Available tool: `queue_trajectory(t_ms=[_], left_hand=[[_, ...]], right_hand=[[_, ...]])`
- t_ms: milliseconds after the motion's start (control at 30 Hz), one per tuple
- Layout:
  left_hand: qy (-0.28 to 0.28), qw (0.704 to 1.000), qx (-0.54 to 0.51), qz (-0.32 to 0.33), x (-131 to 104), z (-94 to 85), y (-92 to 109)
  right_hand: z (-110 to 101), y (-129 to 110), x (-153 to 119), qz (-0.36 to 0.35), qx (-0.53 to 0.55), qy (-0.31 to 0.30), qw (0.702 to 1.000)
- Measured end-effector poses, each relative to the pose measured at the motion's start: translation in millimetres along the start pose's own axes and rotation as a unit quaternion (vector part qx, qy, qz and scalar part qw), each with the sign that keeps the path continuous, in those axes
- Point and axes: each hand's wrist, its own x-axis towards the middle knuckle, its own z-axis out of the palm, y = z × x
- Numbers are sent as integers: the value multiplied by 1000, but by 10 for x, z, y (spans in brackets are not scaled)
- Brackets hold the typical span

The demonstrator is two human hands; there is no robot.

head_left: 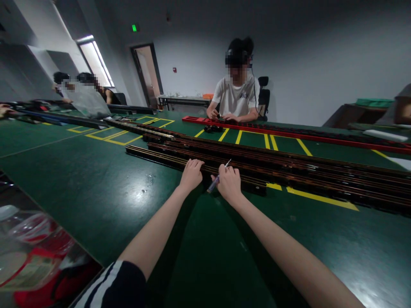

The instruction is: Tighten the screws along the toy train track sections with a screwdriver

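Note:
Across the green table lies a long dark rail (154, 157) with thin gold lines along it. My left hand (192, 174) rests on this rail, its fingers bent over the near side; what they grip is hard to see. To the right, my right hand (228, 182) is closed around a slim pen-like tool (213, 185), whose metal tip points up and away. That hand also touches the same rail. Behind both hands, several more dark rails (289, 164) lie side by side, stretching to the right edge.
A person (236, 96) sits across the table behind a long red rail (321, 135). Yellow tape outlines (321, 199) mark the green table (96, 184). More people sit at the far left near a clear plastic bag (88, 102). Plastic bottles (30, 226) stand below the table's left edge.

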Motion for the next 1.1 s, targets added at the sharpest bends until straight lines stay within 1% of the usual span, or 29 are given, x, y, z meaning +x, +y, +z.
queue_trajectory(t_ms=[533, 767, 933, 1100], left_hand=[[7, 1000, -13, -6, 11, 9, -4], [7, 1000, -7, -9, 13, -1, 0], [-2, 1000, -5, -14, 11, -9, 15], [-16, 1000, -8, -21, 17, -27, 25]], right_hand=[[-9, 6, 5, 18, -9, 8, 1000], [-31, -3, -6, 37, -21, 11, 999], [-57, 0, -5, 28, -31, 3, 999], [-61, 8, -5, 24, -33, 10, 999]])
